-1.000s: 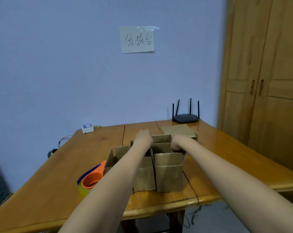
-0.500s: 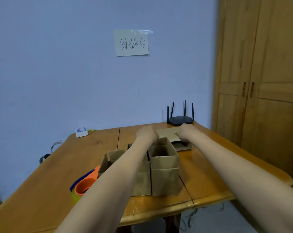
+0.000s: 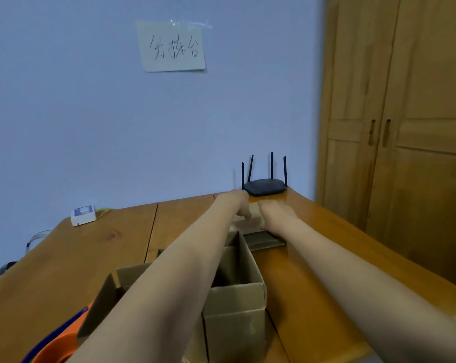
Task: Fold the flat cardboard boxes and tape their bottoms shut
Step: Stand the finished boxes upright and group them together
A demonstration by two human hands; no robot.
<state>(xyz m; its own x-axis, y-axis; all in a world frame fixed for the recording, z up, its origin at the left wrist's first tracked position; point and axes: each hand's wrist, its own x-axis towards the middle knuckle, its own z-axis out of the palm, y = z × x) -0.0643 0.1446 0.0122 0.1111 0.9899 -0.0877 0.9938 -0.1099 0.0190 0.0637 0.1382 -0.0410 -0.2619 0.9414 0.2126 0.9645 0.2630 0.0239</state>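
Observation:
A small stack of flat cardboard boxes (image 3: 265, 241) lies at the far side of the wooden table (image 3: 64, 271), in front of the router. My left hand (image 3: 238, 205) and my right hand (image 3: 274, 212) are both stretched out to it and hold the top flat cardboard box (image 3: 251, 221) at its left and right sides, with its near edge raised off the stack. The left fingers curl down over it; the right fingers are mostly hidden. Two folded open-topped boxes stand near me, one under my arms (image 3: 237, 299) and one to its left (image 3: 109, 289).
An orange and blue tape dispenser (image 3: 56, 345) sits at the bottom left edge. A black router (image 3: 265, 186) stands against the wall, and a small white device (image 3: 83, 215) lies at the far left. A wooden wardrobe (image 3: 405, 153) stands to the right.
Both hands left the folded box and reached forward to the flat stack by the router, where they took hold of the top piece. The camera moved closer and tilted up.

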